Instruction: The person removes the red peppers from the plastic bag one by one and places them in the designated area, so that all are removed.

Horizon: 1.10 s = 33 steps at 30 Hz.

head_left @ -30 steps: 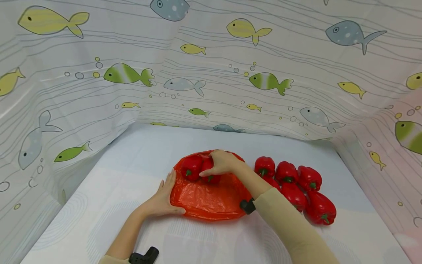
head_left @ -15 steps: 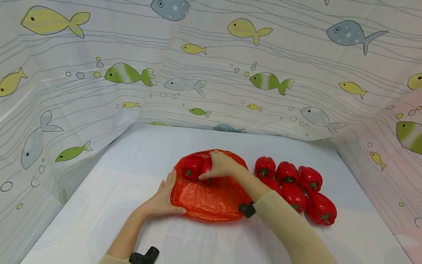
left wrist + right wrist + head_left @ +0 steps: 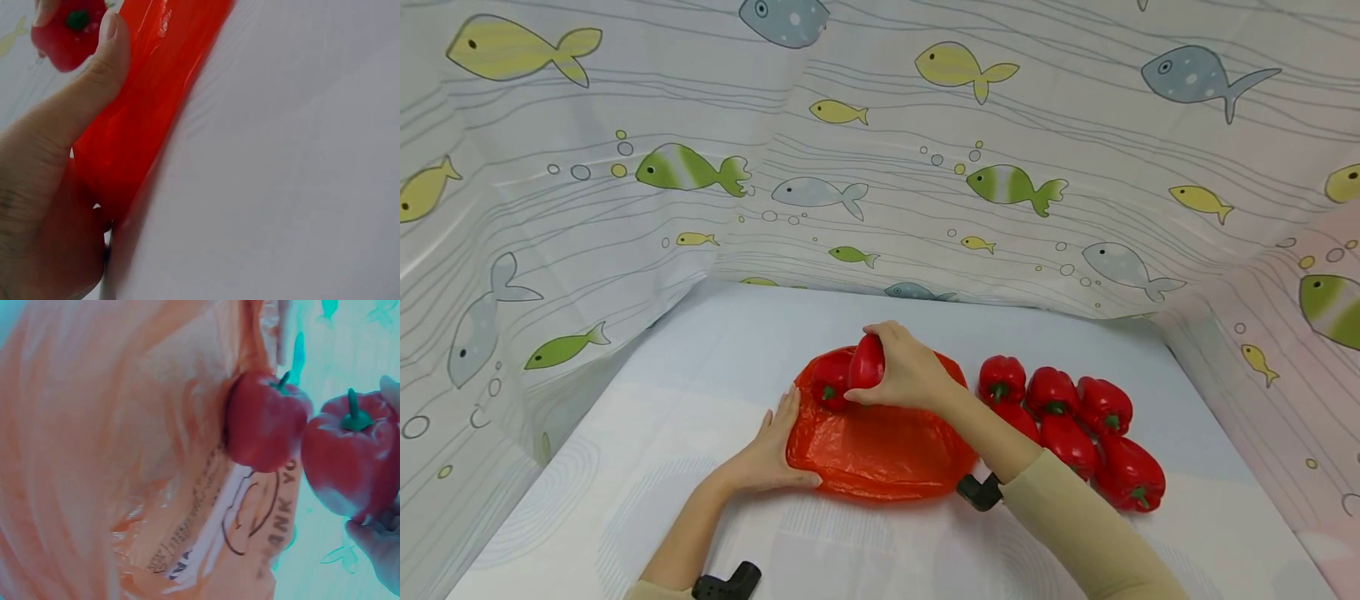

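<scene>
A red plastic bag (image 3: 880,454) lies spread with its rim raised around it. Inside at its far left is one red bell pepper (image 3: 829,385) with a green stem. My right hand (image 3: 917,373) grips a second red bell pepper (image 3: 868,362) between thumb and fingers, held up over the bag's far side. In the right wrist view, the held bell pepper (image 3: 351,456) shows its stem, and the other one sits beside it on printed plastic. Against the bag's left rim rests my left hand (image 3: 767,454), fingers spread and straight, thumb by the near edge.
Several more red bell peppers (image 3: 1127,473) are grouped on the white patterned tabletop (image 3: 820,550), right of the bag and partly behind my right forearm. A fish-print sheet (image 3: 902,142) encloses the table at the back and sides.
My right hand has raised the bell pepper from the bag's bottom, tilting it upward. My left hand has stayed in place at the rim.
</scene>
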### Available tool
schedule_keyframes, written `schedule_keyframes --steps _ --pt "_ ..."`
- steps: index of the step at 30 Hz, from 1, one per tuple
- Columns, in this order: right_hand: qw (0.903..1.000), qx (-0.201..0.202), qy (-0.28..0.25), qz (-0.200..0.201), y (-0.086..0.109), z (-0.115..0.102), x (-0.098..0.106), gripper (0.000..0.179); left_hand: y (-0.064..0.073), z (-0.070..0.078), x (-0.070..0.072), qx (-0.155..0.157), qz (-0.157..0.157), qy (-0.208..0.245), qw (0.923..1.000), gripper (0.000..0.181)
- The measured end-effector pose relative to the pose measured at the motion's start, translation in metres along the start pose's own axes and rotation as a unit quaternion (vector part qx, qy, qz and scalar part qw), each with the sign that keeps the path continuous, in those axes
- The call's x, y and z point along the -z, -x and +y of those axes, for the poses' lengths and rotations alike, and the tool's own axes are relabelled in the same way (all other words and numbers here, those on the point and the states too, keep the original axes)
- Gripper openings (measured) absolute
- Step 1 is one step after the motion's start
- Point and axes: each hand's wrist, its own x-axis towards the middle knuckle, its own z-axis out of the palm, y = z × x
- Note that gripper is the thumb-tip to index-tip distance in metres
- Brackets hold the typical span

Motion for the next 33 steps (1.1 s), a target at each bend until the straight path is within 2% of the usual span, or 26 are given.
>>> schedule_keyframes --steps 6,17,23,33 --pt "0.9966 0.053 -0.004 0.063 0.007 -0.011 0.011 0.089 -0.001 -0.001 -0.001 -0.004 0.002 -0.001 1.0 0.131" --pt "0.9881 0.097 -0.005 0.119 0.021 -0.017 0.025 0.09 0.0 -0.002 -0.001 -0.003 0.004 -0.002 1.0 0.131" --pt "0.9824 0.124 -0.011 0.139 0.032 -0.016 0.033 0.092 -0.001 -0.003 -0.001 -0.005 0.007 -0.001 1.0 0.132" --pt "0.9784 0.137 -0.015 0.154 0.051 -0.013 0.044 0.094 -0.001 -0.004 -0.001 -0.003 0.005 -0.003 1.0 0.133"
